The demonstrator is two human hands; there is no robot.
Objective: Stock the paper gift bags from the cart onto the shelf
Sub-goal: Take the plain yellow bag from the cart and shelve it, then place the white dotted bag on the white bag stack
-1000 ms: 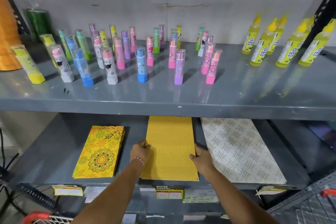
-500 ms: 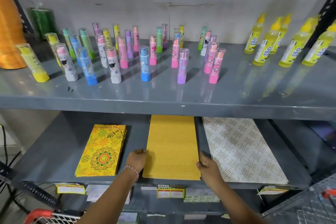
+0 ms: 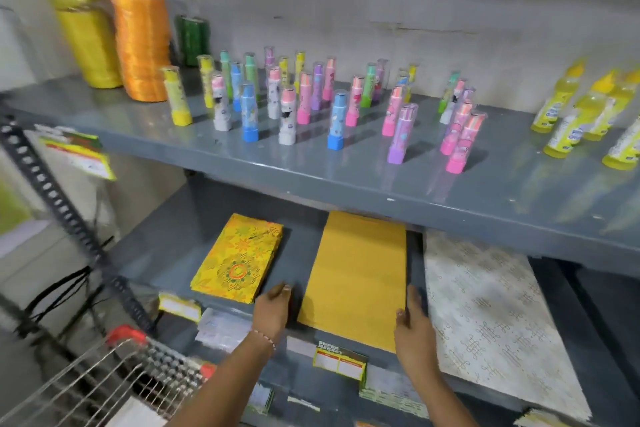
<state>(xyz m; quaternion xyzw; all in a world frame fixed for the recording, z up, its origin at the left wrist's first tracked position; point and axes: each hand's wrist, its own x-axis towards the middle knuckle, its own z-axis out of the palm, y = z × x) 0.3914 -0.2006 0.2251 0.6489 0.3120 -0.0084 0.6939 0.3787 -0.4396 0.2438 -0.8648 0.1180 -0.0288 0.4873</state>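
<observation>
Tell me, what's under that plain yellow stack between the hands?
The plain yellow stack lies flat on the grey lower shelf. Whatever is directly beneath it is covered.

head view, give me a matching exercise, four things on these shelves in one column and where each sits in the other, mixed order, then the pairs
Things:
1. plain yellow bag stack
2. floral yellow bag stack
3. white patterned bag stack
4. orange ribbon roll

Places:
A. upper shelf, far left
B. lower shelf, between the two hands
C. lower shelf, right
D. lower shelf, left

Pairs: 1-B, 2-D, 3-C, 4-A
</observation>
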